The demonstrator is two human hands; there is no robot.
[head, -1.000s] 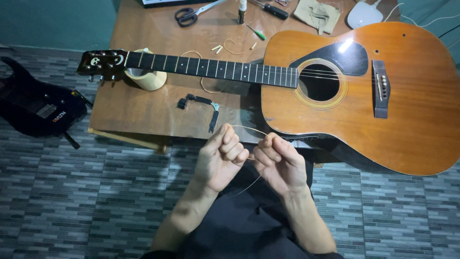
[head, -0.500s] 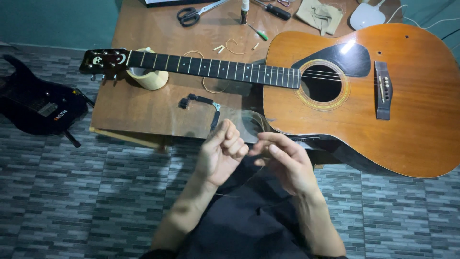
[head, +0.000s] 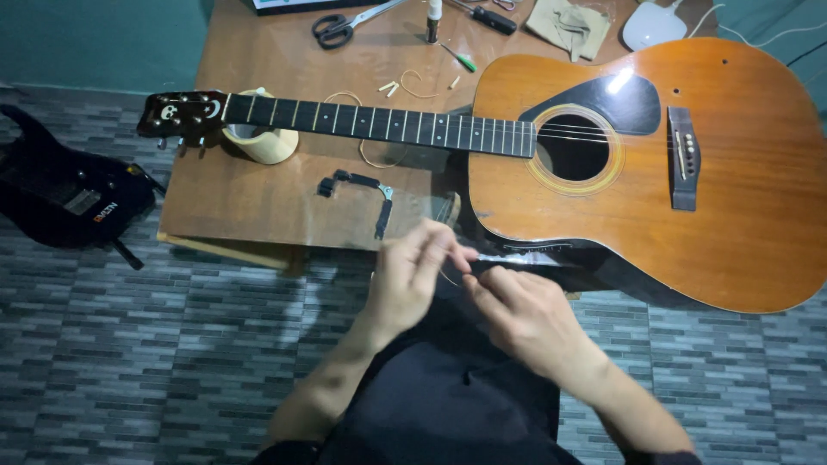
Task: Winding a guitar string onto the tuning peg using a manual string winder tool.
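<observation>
Brass-coloured thin wire guitar string (head: 448, 277) runs between the two hands, just below the near edge of the brown wooden table (head: 250, 194) and over the person's dark lap. The left hand (head: 412, 277) has its fingers curled with thumb and forefinger pinched on the string; the right hand (head: 521, 312) lies half open, its fingertips closed lightly on the same string — the blur hides how firm that hold is. A second ago both hands were tight fists pressed side by side, with a loop of string standing above them; half a second ago the fingers had begun to loosen. The loop is gone from view now, and the hands have drifted slightly apart.

On the table the orange-brown acoustic guitar with a black pickguard (head: 741, 215) lies unmoved, its dark neck resting on a cream roll of tape (head: 263, 142). A black bent metal string winder (head: 366, 194) lies just above the left hand, as before. Black-handled scissors (head: 338, 26) lie at the far edge, and a black electric guitar (head: 60, 194) lies on the grey tiled floor.
</observation>
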